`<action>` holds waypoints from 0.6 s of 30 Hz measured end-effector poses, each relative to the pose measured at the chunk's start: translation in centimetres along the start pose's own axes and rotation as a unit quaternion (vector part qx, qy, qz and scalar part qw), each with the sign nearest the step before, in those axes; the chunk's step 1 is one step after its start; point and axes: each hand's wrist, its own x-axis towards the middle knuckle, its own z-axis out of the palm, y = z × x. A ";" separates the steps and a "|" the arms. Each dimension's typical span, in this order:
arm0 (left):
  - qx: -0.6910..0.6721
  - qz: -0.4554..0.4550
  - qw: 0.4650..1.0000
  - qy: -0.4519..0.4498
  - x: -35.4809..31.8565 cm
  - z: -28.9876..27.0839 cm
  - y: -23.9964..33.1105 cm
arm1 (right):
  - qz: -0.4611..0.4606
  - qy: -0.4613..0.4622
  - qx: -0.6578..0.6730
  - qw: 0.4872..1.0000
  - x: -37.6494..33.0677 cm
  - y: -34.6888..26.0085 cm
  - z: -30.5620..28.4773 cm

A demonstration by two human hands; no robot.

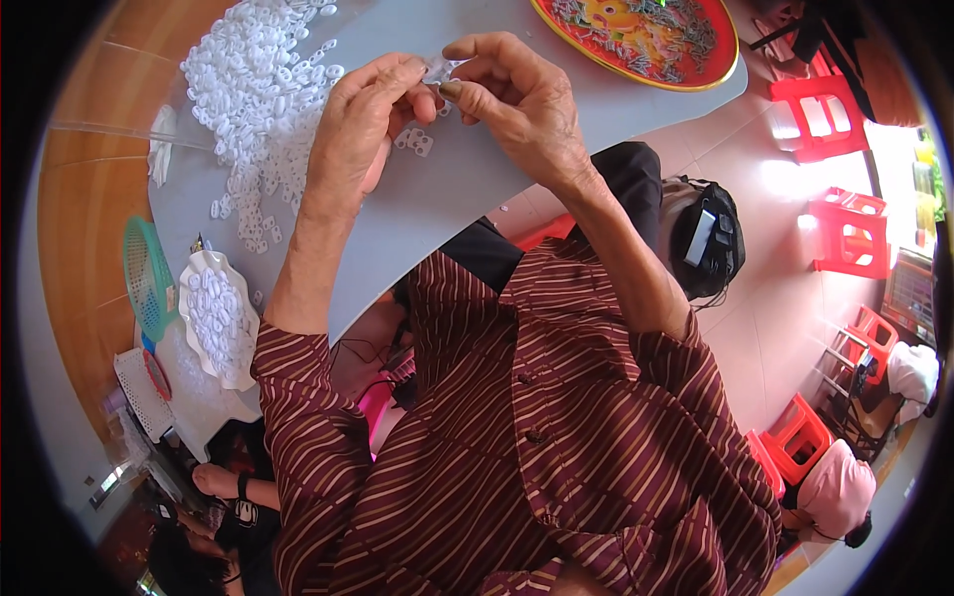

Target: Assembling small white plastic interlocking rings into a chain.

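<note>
My left hand (360,124) and my right hand (527,109) meet over the grey table (397,214). Both have thumb and fingers pinched on a small whitish plastic piece (437,70), partly hidden by the fingertips. To the left of my left hand spreads a large heap of small white plastic pieces (243,89), oval with holes. A few loose white pieces (413,142) lie under my hands. Beyond my right hand is a round red tray (542,12) with a gold rim, holding many thin grey metal pins or screws (686,45).
A white scalloped dish (248,338) of white pieces and a green mesh basket (147,278) are at the left. Red plastic stools (820,114) stand on the tiled floor at the right. Other people sit at lower left and lower right. A black bag (711,238) is beside my leg.
</note>
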 end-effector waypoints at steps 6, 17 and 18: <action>0.041 0.002 0.999 0.014 -0.1 0.2 0.2 | 0.007 -0.004 0.013 1.000 -0.1 0.0 0.0; 0.160 0.045 0.986 -0.028 0.0 -0.4 0.2 | -0.007 -0.004 -0.016 1.000 -0.2 -0.1 0.0; 0.159 0.044 0.986 -0.028 0.0 -0.3 0.4 | -0.012 -0.005 -0.021 1.000 -0.3 -0.1 0.0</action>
